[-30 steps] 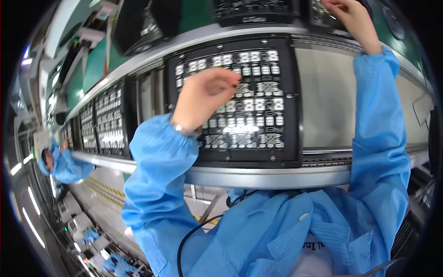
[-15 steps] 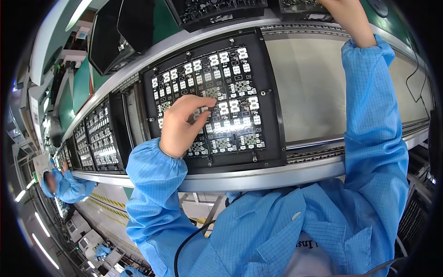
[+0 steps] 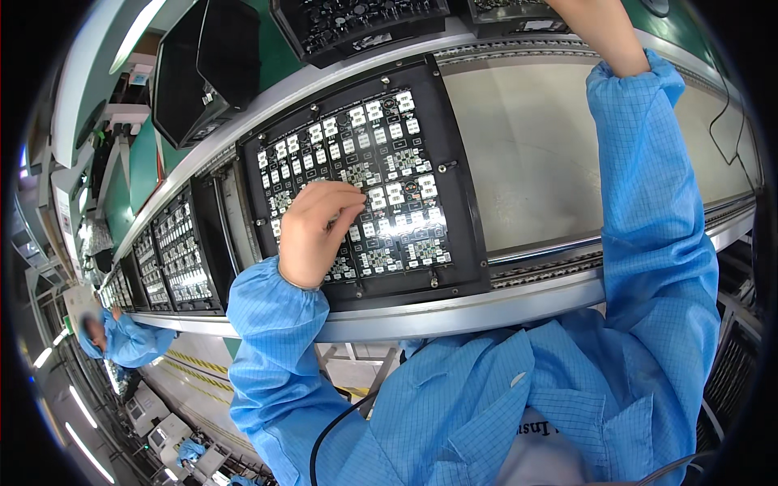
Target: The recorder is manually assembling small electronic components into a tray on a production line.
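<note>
A panel of circuit boards [image 3: 395,194] with rows of white connectors lies in a black carrier frame [image 3: 462,235]. My left hand [image 3: 312,235] is over the panel's lower left part, thumb and forefinger pinched together above the boards. Whatever may be between those fingertips is too small to make out. Stretched far forward, my right hand [image 3: 598,24] is partly cut off by the top of the picture, its fingers out of sight. Nearest to it is a black bin of small parts [image 3: 515,10].
The carrier rests on a conveyor with a metal front rail [image 3: 421,309]. A second black bin of dark components [image 3: 356,28] stands behind it. Black box-like bins [image 3: 207,73] are at the far left. More loaded carriers [image 3: 180,251] line the conveyor leftward, where a co-worker in blue [image 3: 134,336] stands.
The view has shifted slightly. My left thumb and forefinger have closed from a small gap to a pinch over the boards. My right arm remains stretched toward the bins.
</note>
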Motion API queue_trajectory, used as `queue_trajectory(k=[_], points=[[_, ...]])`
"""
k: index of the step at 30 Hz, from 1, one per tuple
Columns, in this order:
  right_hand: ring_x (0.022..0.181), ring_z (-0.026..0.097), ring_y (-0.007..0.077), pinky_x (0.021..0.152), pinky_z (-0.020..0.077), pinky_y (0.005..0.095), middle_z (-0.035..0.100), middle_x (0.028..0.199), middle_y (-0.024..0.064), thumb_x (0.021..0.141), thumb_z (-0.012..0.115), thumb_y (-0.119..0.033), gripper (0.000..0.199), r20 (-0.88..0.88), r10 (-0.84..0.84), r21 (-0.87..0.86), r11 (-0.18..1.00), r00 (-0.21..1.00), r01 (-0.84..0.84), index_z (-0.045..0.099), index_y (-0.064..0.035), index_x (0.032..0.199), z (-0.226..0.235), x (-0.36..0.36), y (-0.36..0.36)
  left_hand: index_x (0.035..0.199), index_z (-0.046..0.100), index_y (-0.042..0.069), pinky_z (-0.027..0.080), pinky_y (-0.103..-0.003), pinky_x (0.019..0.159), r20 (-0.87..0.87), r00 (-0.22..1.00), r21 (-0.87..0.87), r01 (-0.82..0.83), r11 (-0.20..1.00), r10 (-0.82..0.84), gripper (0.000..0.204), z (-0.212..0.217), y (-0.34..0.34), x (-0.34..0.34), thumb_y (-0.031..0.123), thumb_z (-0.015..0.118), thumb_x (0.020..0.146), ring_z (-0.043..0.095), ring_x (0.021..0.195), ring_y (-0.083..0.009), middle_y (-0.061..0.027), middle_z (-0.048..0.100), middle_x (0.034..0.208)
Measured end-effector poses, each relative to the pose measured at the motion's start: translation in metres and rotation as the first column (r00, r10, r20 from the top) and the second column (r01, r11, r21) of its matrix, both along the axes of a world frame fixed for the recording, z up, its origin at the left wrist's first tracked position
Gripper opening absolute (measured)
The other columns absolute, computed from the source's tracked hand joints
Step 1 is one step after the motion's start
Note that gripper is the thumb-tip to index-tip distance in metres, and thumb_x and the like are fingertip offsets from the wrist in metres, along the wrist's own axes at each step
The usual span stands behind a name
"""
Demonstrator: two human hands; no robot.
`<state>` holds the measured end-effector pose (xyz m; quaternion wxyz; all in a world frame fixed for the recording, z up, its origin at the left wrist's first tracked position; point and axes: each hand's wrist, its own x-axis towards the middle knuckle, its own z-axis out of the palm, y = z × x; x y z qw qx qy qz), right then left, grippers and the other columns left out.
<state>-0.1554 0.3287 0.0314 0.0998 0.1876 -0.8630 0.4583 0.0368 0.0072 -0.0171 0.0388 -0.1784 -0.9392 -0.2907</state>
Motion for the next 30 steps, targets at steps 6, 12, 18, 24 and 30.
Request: queue_trajectory(k=[6, 12, 18, 24, 30], points=[[0.063, 0.055, 0.0059, 0.056, 0.0449, 0.0213, 0.064, 0.072, 0.0025, 0.085, 0.063, -0.007, 0.010, -0.092, 0.042, -0.062, 0.997, 0.995, -0.048, 0.066, 0.0019, 0.088, 0.011, 0.016, 0.000, 0.092, 0.066, 0.002, 0.050, -0.035, 0.071, 0.034, 0.998, -0.032, 0.050, 0.998, -0.049, 0.022, 0.008, 0.003, 0.001, -0.005, 0.066, 0.072, 0.060, 0.084, -0.0288, -0.0119, 0.063, 0.090], [0.080, 0.060, 0.0226, 0.071, 0.0483, 0.0312, 0.061, 0.086, 0.0068, 0.086, 0.061, -0.011, 0.005, -0.107, 0.662, 0.004, 0.746, 0.742, -0.665, 0.062, -0.0064, 0.089, -0.025, 0.094, -0.043, 0.100, 0.064, 0.002, 0.050, -0.040, 0.076, 0.018, 0.995, -0.180, 0.098, 0.979, -0.096, 0.031, 0.053, 0.007, -0.010, -0.011, 0.054, 0.074, 0.061, 0.089, -0.0341, -0.0150, 0.063, 0.096], [0.080, 0.054, 0.0234, 0.078, 0.0435, 0.0339, 0.055, 0.080, 0.0046, 0.084, 0.058, -0.012, 0.003, -0.089, 0.840, 0.202, 0.542, 0.536, -0.816, 0.058, -0.0095, 0.087, -0.077, 0.144, -0.052, 0.094, 0.063, 0.002, 0.048, -0.040, 0.075, -0.274, 0.936, -0.244, 0.152, 0.958, -0.218, 0.015, 0.073, 0.026, -0.098, 0.000, 0.054, 0.082, 0.058, 0.087, -0.0339, -0.0139, 0.061, 0.090], [0.080, 0.055, 0.0243, 0.079, 0.0428, 0.0354, 0.057, 0.080, 0.0058, 0.084, 0.058, -0.011, 0.003, 0.091, 0.867, 0.217, 0.463, 0.490, -0.859, 0.058, -0.0081, 0.085, -0.062, 0.145, -0.059, 0.099, 0.067, 0.008, 0.050, -0.039, 0.080, -0.345, 0.904, -0.659, -0.040, 0.751, -0.254, 0.019, 0.042, -0.009, -0.176, 0.010, 0.058, 0.082, 0.060, 0.091, -0.0277, -0.0072, 0.064, 0.096], [0.077, 0.056, 0.0279, 0.075, 0.0432, 0.0383, 0.060, 0.076, 0.0071, 0.078, 0.062, -0.007, 0.002, 0.370, 0.809, 0.159, 0.430, 0.457, -0.889, 0.060, -0.0067, 0.080, -0.039, 0.141, -0.068, 0.102, 0.066, 0.009, 0.050, -0.039, 0.080, -0.231, 0.953, -0.589, 0.023, 0.808, -0.196, 0.019, 0.022, -0.058, -0.187, 0.011, 0.059, 0.084, 0.061, 0.093, -0.0293, -0.0077, 0.064, 0.099]])
